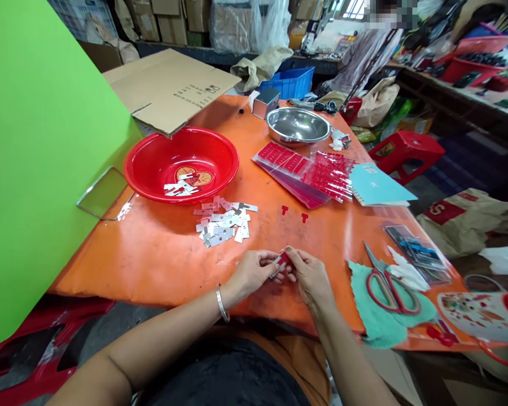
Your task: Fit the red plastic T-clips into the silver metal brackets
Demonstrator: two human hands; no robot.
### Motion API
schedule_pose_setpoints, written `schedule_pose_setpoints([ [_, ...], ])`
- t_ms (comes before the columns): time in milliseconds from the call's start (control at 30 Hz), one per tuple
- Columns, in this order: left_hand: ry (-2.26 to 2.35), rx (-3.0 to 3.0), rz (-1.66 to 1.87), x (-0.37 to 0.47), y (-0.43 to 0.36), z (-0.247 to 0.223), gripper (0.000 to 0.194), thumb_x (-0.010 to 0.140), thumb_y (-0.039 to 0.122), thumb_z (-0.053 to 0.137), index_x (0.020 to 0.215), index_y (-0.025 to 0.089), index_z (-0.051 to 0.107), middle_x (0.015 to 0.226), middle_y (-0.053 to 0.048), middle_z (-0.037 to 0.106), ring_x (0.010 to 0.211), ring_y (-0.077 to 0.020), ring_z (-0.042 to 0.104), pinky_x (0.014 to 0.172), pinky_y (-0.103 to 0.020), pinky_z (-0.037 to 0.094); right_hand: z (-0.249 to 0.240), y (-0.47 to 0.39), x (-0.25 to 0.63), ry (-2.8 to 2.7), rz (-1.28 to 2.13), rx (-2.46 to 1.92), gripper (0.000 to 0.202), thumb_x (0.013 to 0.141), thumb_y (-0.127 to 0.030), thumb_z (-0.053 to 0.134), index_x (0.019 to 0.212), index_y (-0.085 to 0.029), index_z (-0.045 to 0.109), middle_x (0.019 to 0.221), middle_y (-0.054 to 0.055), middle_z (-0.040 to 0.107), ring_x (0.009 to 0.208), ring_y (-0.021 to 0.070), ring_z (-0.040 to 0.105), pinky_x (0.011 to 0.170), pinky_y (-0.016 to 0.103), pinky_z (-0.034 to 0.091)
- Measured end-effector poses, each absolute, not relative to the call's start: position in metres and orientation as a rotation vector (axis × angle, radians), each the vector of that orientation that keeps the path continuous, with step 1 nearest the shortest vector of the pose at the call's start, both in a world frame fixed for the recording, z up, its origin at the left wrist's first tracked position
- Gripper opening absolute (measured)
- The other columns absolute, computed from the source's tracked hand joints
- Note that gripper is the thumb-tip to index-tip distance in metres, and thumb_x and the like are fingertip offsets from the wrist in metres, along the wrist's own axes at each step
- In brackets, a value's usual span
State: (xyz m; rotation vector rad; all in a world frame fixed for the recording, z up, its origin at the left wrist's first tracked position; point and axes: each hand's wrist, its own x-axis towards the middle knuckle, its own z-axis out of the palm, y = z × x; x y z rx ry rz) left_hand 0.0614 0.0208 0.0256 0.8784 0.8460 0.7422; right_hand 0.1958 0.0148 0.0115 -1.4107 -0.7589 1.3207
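Observation:
Between both hands, just above the near edge of the table, is a small metal plate with a red piece on it (283,259). My left hand (254,273) pinches its left side, and my right hand (307,273) presses fingers on its right end. Ahead and to the left lies a loose pile of small flat metal plates (226,225), some with clear or pinkish film. Two small red T-shaped pieces (284,210) rest on the table beyond my hands. A red basin (141,183) behind the pile holds several similar plates with red parts.
On the orange table (173,259) stand a steel bowl (298,135), red sheets in plastic (288,163) and a light blue notebook (379,183). Scissors (389,290) lie on a green cloth (364,310) at right, near a mug (478,316). A green board (46,141) rises at left; a person (359,56) is behind.

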Motion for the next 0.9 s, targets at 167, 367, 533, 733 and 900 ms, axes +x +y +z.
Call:
schedule_pose_setpoints([
  [167,1.1,1.315,1.048,0.011,0.06,0.068,0.026,0.08,0.022,0.052,0.1,0.015,0.066,0.089,-0.008,0.069,0.069,-0.0133,0.062,0.068,-0.025,0.05,0.019,0.031,0.187,-1.069,1.125,-1.452,0.031,0.07,-0.047,0.063,0.075,-0.016,0.067,0.062,0.001,0.061,0.048,0.0106,0.048,0.041,0.021,0.035],
  [367,1.892,1.927,1.218,-0.091,0.135,0.097,0.032,0.081,0.014,0.042,0.1,0.015,0.068,0.101,-0.009,0.068,0.094,-0.0207,0.061,0.088,-0.034,0.043,0.006,0.065,0.154,-1.737,0.63,-1.44,0.016,0.078,-0.025,0.054,0.077,-0.021,0.069,0.077,0.005,0.064,0.076,0.0211,0.055,0.071,0.035,0.044],
  [533,2.26,1.945,0.782,-0.136,0.166,0.085,0.03,0.075,0.013,0.048,0.092,0.018,0.072,0.089,-0.012,0.07,0.085,-0.0274,0.062,0.077,-0.036,0.044,-0.003,0.102,0.125,-2.11,0.296,-1.369,0.026,0.082,-0.014,0.049,0.092,-0.023,0.071,0.095,0.009,0.06,0.09,0.024,0.048,0.08,0.036,0.041],
  [733,2.202,2.014,0.847,-0.132,0.153,0.084,0.028,0.076,0.018,0.053,0.099,0.015,0.069,0.097,-0.014,0.068,0.095,-0.0304,0.059,0.085,-0.04,0.041,-0.007,0.123,0.112,-2.338,0.162,-1.415,0.02,0.082,-0.018,0.056,0.097,-0.024,0.068,0.108,0.011,0.057,0.099,0.0273,0.044,0.079,0.039,0.039],
  [900,1.824,1.873,1.325,-0.097,0.11,0.09,0.026,0.082,0.029,0.051,0.098,0.016,0.066,0.1,-0.008,0.067,0.093,-0.02,0.059,0.086,-0.032,0.043,-0.003,0.123,0.114,-2.258,0.282,-1.35,0.013,0.075,-0.012,0.061,0.084,-0.019,0.065,0.096,0.01,0.06,0.093,0.025,0.047,0.082,0.037,0.039],
])
